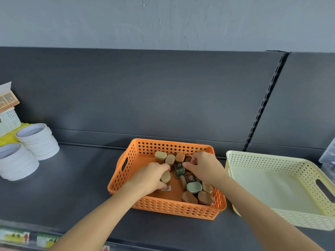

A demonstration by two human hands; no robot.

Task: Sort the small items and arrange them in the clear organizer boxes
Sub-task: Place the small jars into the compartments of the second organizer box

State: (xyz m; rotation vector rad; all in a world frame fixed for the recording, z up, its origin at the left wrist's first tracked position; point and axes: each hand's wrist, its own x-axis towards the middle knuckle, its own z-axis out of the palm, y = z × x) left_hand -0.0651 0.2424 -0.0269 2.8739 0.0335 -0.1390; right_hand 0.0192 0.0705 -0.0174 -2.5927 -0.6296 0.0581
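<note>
An orange perforated basket [126,171] sits on the dark shelf and holds several small rounded tins in beige, brown and green. Both hands are inside it. My left hand [150,175] grips a beige tin [165,177] near the basket's middle left. My right hand [204,166] curls over a dark brown tin [188,159] at the back row, its thumb touching a dark green tin [179,170]. Three tins stand in a row at the back [170,158]. More tins lie loose at the front right [194,187].
An empty cream perforated basket [272,182] stands to the right of the orange one. Stacks of white tape rolls [36,140] and a white basket with a box [9,116] sit at the far left. A clear organizer's edge [329,158] shows at the far right.
</note>
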